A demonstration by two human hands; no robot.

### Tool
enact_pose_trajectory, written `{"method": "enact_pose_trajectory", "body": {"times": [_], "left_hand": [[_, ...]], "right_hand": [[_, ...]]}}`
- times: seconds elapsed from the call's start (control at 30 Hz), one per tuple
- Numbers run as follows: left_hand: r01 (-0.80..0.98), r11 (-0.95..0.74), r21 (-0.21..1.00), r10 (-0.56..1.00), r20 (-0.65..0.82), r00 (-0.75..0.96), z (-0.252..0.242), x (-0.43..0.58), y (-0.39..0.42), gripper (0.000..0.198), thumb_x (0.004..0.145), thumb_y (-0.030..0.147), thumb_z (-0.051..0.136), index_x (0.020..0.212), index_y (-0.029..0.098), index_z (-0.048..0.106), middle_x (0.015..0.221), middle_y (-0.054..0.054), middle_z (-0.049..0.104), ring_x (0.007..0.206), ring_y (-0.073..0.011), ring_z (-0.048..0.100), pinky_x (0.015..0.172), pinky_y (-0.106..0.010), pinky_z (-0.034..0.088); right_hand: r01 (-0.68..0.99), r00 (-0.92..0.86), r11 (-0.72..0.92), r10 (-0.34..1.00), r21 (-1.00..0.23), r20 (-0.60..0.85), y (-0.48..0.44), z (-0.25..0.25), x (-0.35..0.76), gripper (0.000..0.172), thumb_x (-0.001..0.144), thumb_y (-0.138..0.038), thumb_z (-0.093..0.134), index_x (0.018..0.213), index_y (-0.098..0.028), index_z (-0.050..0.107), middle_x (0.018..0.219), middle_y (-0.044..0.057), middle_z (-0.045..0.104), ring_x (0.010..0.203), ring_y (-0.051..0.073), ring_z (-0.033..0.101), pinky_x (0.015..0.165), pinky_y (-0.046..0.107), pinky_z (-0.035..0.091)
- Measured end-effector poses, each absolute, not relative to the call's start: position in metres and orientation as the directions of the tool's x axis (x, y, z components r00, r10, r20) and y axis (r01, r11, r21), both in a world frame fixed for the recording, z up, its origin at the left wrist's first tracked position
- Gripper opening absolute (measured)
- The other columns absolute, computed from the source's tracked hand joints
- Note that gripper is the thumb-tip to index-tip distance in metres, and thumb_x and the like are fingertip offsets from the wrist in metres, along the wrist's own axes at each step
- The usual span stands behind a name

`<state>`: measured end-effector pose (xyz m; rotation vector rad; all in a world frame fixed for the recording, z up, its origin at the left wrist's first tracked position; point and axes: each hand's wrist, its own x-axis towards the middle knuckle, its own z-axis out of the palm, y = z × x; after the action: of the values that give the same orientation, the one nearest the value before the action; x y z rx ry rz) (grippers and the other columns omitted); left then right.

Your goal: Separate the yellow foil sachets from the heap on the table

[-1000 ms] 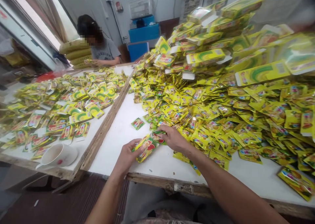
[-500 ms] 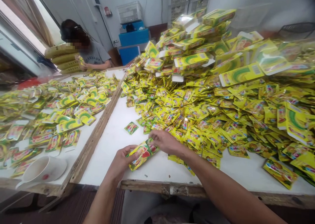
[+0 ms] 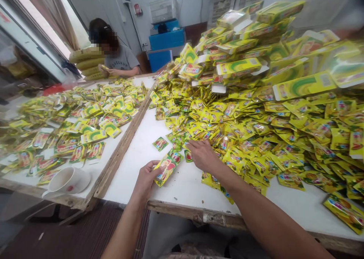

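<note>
My left hand (image 3: 148, 177) is closed around one end of a small yellow-green carton (image 3: 165, 171) with fruit printed on it, holding it tilted over the white table. A green sachet (image 3: 176, 156) shows at the carton's far end; how far it is inside I cannot tell. To the right, at the edge of the heap of sachets (image 3: 241, 130), my right hand (image 3: 203, 156) has its fingers bent down on a green sachet (image 3: 188, 156), apart from the carton. Its fingertips are partly hidden. Another green sachet (image 3: 160, 143) lies alone beyond the carton.
Cartons (image 3: 239, 67) are piled on the heap at the back right. Left of a wooden strip (image 3: 125, 139) lie many more cartons (image 3: 93, 135) and a white mug (image 3: 68, 181). Across the table a co-worker (image 3: 119, 58) holds a small item near stacked sacks (image 3: 88, 63).
My right hand has moved from the carton's far end to the sachets at the heap's edge. My left hand still holds the carton. The view has shifted slightly.
</note>
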<state>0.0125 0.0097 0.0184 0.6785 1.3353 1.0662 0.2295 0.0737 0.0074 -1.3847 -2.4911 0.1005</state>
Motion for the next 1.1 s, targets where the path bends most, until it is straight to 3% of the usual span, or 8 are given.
{"method": "enact_pose_trajectory", "body": {"times": [0.07, 0.13, 0.23, 0.3, 0.4, 0.67, 0.9, 1.1], "left_hand": [[-0.201, 0.401, 0.894, 0.897, -0.427, -0.112, 0.018, 0.012, 0.009, 0.044, 0.049, 0.027, 0.082, 0.085, 0.013, 0.062, 0.063, -0.002, 0.069, 0.05, -0.0121, 0.061, 0.049, -0.019, 0.046], [-0.188, 0.404, 0.895, 0.893, -0.43, -0.131, 0.017, 0.012, 0.008, 0.044, 0.049, 0.029, 0.082, 0.085, 0.013, 0.061, 0.063, -0.002, 0.069, 0.051, -0.0122, 0.061, 0.048, -0.018, 0.046], [-0.164, 0.4, 0.902, 0.896, -0.423, -0.135, 0.016, 0.012, 0.006, 0.044, 0.05, 0.031, 0.082, 0.085, 0.013, 0.062, 0.064, -0.002, 0.07, 0.051, -0.0124, 0.061, 0.047, -0.019, 0.045], [-0.147, 0.381, 0.913, 0.911, -0.398, -0.108, 0.015, 0.012, 0.005, 0.043, 0.052, 0.032, 0.081, 0.086, 0.013, 0.063, 0.069, -0.003, 0.071, 0.054, -0.0131, 0.063, 0.051, -0.02, 0.047], [-0.106, 0.346, 0.932, 0.934, -0.352, -0.054, 0.013, 0.012, 0.003, 0.041, 0.056, 0.033, 0.08, 0.089, 0.014, 0.066, 0.079, -0.004, 0.072, 0.062, -0.0144, 0.065, 0.059, -0.022, 0.05], [-0.059, 0.275, 0.96, 0.959, -0.278, -0.053, 0.01, 0.014, 0.002, 0.039, 0.058, 0.034, 0.079, 0.091, 0.016, 0.068, 0.085, -0.003, 0.072, 0.069, -0.0156, 0.065, 0.066, -0.024, 0.051], [-0.017, 0.272, 0.962, 0.961, -0.271, 0.062, 0.015, 0.016, 0.006, 0.036, 0.059, 0.03, 0.079, 0.09, 0.015, 0.069, 0.085, -0.004, 0.072, 0.072, -0.0166, 0.065, 0.067, -0.024, 0.05], [-0.226, 0.341, 0.912, 0.938, -0.346, 0.021, 0.016, 0.023, 0.009, 0.042, 0.054, 0.027, 0.081, 0.092, 0.015, 0.067, 0.082, -0.004, 0.073, 0.067, -0.0154, 0.065, 0.065, -0.024, 0.05]], "right_hand": [[0.819, -0.435, 0.496, 0.865, -0.288, 0.251, 0.076, 0.007, 0.231, 0.036, 0.079, -0.005, 0.039, 0.108, -0.014, 0.059, 0.105, 0.013, 0.065, 0.096, 0.023, 0.055, 0.084, 0.036, 0.032], [0.766, -0.309, 0.42, 0.905, -0.487, 0.293, 0.077, 0.009, 0.231, 0.036, 0.081, -0.009, 0.04, 0.112, -0.014, 0.058, 0.104, 0.012, 0.065, 0.098, 0.023, 0.056, 0.085, 0.035, 0.036], [0.509, -0.207, 0.297, 0.953, -0.808, 0.219, 0.074, 0.012, 0.227, 0.032, 0.084, -0.023, 0.044, 0.111, -0.017, 0.059, 0.107, 0.008, 0.064, 0.093, 0.02, 0.058, 0.078, 0.03, 0.043], [0.378, -0.291, 0.247, 0.947, -0.892, 0.139, 0.07, 0.013, 0.223, 0.029, 0.081, -0.029, 0.049, 0.106, -0.019, 0.061, 0.099, 0.005, 0.066, 0.083, 0.018, 0.059, 0.071, 0.027, 0.044], [0.39, -0.402, 0.241, 0.913, -0.889, 0.072, 0.065, 0.014, 0.219, 0.023, 0.076, -0.029, 0.056, 0.095, -0.02, 0.064, 0.082, 0.001, 0.065, 0.071, 0.016, 0.056, 0.065, 0.026, 0.042], [0.362, -0.512, 0.101, 0.852, -0.927, -0.107, 0.068, 0.017, 0.228, 0.022, 0.071, -0.034, 0.062, 0.084, -0.017, 0.067, 0.069, -0.001, 0.058, 0.059, 0.012, 0.048, 0.055, 0.022, 0.036], [0.444, -0.407, 0.164, 0.913, -0.881, -0.035, 0.061, 0.015, 0.217, 0.016, 0.066, -0.024, 0.064, 0.081, -0.019, 0.064, 0.053, -0.006, 0.044, 0.052, 0.01, 0.04, 0.05, 0.021, 0.029], [0.288, -0.325, 0.2, 0.94, -0.936, 0.102, 0.055, 0.025, 0.212, 0.033, 0.07, -0.024, 0.058, 0.103, -0.019, 0.059, 0.076, 0.0, 0.059, 0.067, 0.014, 0.053, 0.063, 0.025, 0.04]]}}
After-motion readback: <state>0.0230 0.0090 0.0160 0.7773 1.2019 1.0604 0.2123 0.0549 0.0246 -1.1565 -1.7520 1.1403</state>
